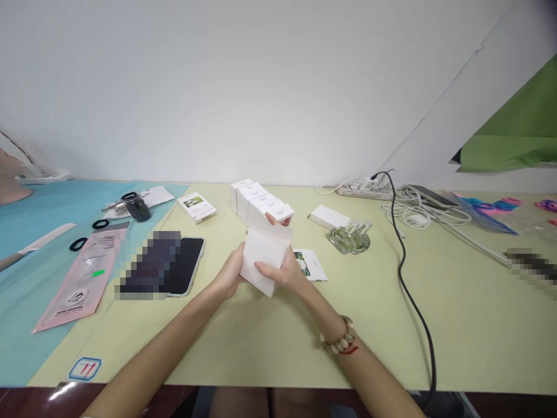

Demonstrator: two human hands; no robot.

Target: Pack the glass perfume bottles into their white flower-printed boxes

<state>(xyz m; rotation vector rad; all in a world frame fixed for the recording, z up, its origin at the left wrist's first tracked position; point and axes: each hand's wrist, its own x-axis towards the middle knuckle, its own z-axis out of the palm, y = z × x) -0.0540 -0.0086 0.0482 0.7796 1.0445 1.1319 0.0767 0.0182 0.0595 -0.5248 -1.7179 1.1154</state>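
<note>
Left hand and right hand both gripped the white carton between them, flap end away, toward the box row.

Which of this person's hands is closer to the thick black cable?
Right. The right hand holds the white box, left of the black cable; the left hand is farther left, at the box's opposite side.
</note>
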